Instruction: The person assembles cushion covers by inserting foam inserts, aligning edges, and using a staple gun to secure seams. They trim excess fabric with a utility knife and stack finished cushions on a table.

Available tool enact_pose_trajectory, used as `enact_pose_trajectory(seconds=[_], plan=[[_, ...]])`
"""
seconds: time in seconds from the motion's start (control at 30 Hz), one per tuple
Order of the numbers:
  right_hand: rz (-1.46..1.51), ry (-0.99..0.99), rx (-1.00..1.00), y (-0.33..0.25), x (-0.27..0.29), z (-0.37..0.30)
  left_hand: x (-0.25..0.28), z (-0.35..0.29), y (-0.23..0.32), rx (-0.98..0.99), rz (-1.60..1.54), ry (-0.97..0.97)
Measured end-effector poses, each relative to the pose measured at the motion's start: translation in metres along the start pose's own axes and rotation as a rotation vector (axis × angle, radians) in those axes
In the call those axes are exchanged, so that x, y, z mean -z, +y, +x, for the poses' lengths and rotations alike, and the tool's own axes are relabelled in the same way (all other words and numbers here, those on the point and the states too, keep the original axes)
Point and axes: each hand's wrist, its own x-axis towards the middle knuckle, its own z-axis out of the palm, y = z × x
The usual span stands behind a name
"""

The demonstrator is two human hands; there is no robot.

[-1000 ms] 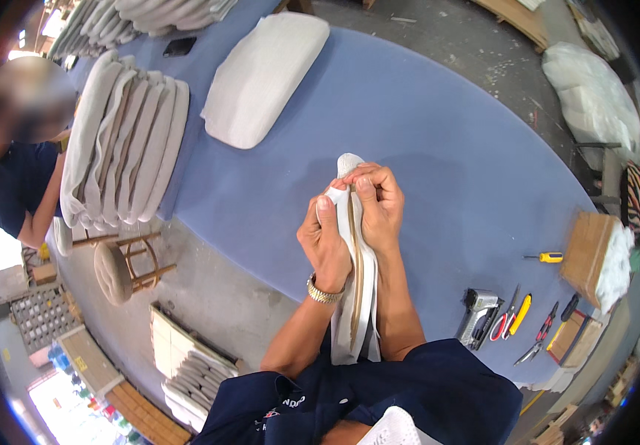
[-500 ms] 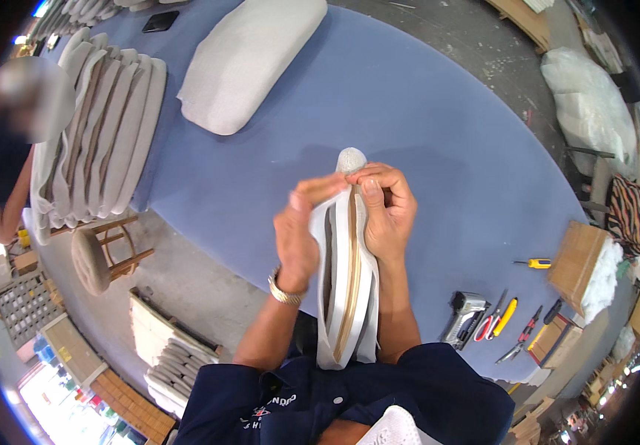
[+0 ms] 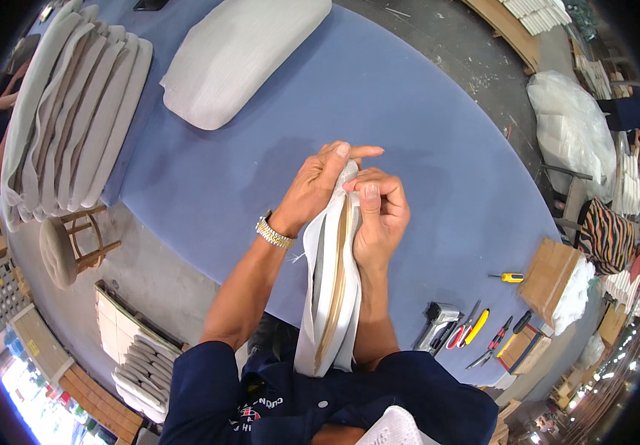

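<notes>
A light grey fabric-covered padded panel [image 3: 305, 341] stands on its edge between my forearms, its near end against my shirt. Its open side faces up, showing loose fabric edges, a white layer and a thin tan board edge. My left hand [image 3: 318, 182] is closed over the far end, the thumb on top and the index finger stretched to the right. Just right of it, my right hand [image 3: 381, 215] has its fingers curled and pinches the fabric edge near that end. Loose threads hang from the panel's left side. The covered underside of the far end is hidden.
On the blue table [image 3: 468, 185] another grey panel [image 3: 238, 59] lies flat, left of which several panels [image 3: 82, 126] are stacked. At right are a staple gun [image 3: 438, 326], scissors [image 3: 459, 335], a yellow-handled tool [image 3: 477, 326], pliers [image 3: 492, 343], a screwdriver [image 3: 511, 277] and a cardboard box [image 3: 546, 278].
My left hand has moved from the panel's left side up onto its far end and closed there. My right hand keeps its pinch, slightly lower. The whole view has shifted a little.
</notes>
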Motion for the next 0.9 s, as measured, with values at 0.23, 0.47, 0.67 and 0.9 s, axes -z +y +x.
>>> enact_pose_trajectory(seconds=[0.23, 0.47, 0.67, 0.9], plan=[[-0.061, -0.019, 0.066, -0.003, 0.004, -0.018, -0.005, -0.014, 0.010, -0.081, 0.172, 0.032], [-0.082, 0.022, 0.095, -0.005, 0.020, -0.024, -0.026, -0.019, -0.001, -0.180, 0.208, 0.048], [-0.148, 0.041, 0.056, -0.016, 0.065, -0.029, -0.055, -0.009, -0.003, -0.204, 0.327, 0.059], [-0.940, 0.457, -0.357, -0.071, 0.241, -0.149, -0.067, -0.008, -0.010, -0.247, 0.384, 0.100]])
